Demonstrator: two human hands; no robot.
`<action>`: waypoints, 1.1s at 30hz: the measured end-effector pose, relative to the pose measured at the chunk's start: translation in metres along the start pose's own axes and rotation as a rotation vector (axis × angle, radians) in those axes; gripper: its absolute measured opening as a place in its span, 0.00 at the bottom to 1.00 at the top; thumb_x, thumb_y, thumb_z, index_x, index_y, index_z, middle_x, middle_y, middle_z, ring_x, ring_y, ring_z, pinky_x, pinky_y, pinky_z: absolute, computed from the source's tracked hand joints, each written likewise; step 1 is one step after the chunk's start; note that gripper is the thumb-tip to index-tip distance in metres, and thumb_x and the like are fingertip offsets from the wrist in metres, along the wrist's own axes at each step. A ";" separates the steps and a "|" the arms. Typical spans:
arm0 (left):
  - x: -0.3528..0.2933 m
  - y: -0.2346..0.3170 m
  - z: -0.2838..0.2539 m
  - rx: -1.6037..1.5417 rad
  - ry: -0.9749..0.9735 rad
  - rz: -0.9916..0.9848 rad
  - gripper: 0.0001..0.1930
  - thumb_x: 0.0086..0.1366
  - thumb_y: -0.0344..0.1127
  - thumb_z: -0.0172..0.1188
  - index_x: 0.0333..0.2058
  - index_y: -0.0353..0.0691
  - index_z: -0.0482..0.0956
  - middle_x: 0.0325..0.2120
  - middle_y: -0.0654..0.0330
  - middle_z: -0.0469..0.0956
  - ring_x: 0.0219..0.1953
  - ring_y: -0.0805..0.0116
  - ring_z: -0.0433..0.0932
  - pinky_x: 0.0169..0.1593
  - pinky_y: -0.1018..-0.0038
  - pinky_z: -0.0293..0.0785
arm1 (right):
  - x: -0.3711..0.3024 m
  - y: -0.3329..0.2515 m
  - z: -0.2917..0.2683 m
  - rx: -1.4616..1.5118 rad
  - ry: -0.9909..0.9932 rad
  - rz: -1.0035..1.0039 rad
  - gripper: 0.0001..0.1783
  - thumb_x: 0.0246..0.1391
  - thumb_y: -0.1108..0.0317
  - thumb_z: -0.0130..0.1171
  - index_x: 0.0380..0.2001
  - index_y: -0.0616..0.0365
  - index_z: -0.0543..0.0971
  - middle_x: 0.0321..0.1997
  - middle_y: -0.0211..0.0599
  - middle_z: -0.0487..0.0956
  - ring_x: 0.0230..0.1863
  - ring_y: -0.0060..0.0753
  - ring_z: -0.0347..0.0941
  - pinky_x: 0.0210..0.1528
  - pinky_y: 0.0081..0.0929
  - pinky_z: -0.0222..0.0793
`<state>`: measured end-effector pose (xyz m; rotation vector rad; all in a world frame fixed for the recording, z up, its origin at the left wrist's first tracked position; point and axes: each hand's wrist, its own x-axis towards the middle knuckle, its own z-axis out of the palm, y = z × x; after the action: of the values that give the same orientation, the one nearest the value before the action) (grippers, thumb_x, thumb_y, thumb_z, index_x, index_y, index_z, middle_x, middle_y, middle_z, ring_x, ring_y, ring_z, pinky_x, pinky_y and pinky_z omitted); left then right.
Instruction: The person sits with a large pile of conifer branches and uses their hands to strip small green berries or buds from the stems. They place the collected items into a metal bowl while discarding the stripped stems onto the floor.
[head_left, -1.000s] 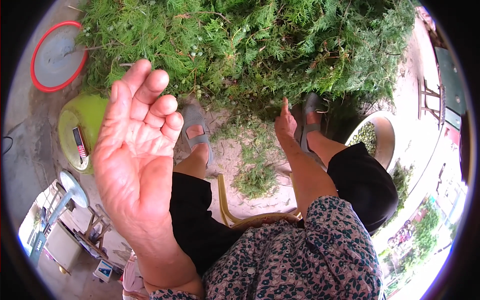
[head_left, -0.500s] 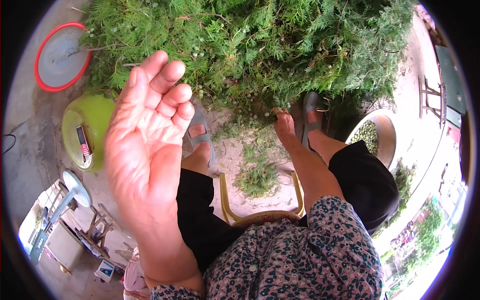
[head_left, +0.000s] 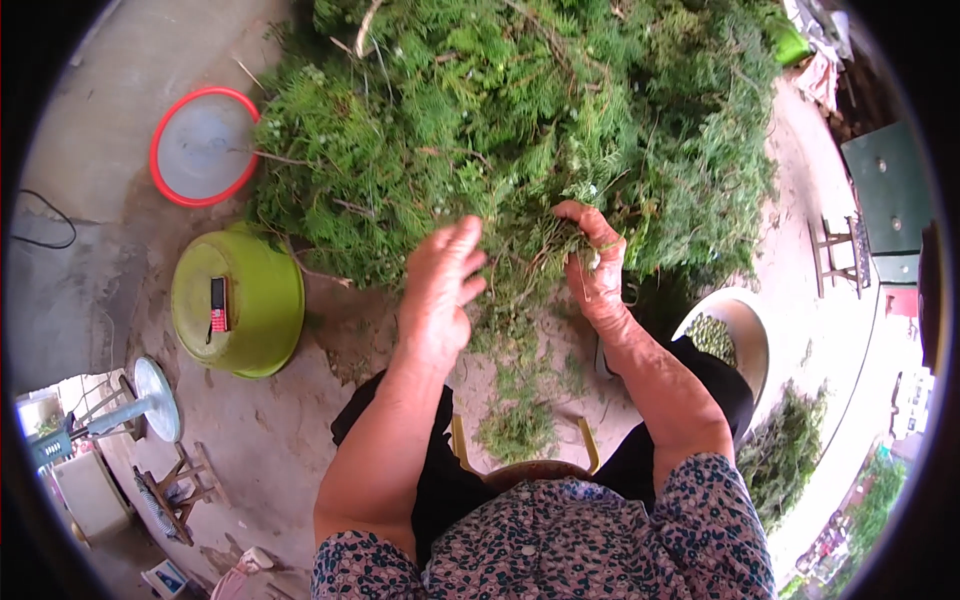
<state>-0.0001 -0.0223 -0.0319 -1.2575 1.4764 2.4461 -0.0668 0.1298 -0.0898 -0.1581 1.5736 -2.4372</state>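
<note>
Cypress sprig pinched in right hand; left hand half-open, seemingly empty, by branch pile; picking likely underway, left-hand pinch needed.

Shows a phone lying on an upturned green tub — near a red-rimmed basin — plus a pale blue stand and, far right, a green cabinet.
</note>
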 end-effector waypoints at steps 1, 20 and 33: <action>-0.002 0.001 0.004 0.041 -0.066 -0.071 0.32 0.46 0.53 0.63 0.45 0.38 0.66 0.42 0.55 0.70 0.45 0.61 0.68 0.44 0.63 0.65 | -0.006 -0.014 0.009 -0.027 -0.110 -0.096 0.10 0.48 0.76 0.47 0.35 0.65 0.73 0.34 0.30 0.73 0.33 0.22 0.68 0.39 0.19 0.63; -0.003 0.012 0.019 -0.255 -0.246 0.181 0.10 0.51 0.27 0.58 0.34 0.36 0.74 0.31 0.60 0.75 0.34 0.69 0.72 0.39 0.72 0.69 | -0.037 -0.082 0.044 -1.220 -0.592 -0.565 0.28 0.32 0.82 0.47 0.42 0.51 0.75 0.54 0.57 0.61 0.52 0.53 0.61 0.53 0.37 0.57; -0.002 0.016 0.021 -0.417 -0.433 -0.030 0.12 0.57 0.33 0.50 0.39 0.35 0.70 0.35 0.56 0.74 0.37 0.64 0.74 0.42 0.66 0.71 | -0.008 -0.081 0.029 -0.329 -0.066 -0.236 0.20 0.42 0.88 0.50 0.42 0.62 0.71 0.37 0.33 0.75 0.39 0.23 0.71 0.42 0.20 0.68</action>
<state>-0.0185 -0.0144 -0.0139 -0.6951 0.8664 2.8543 -0.0641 0.1380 -0.0036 -0.5017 2.0156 -2.2850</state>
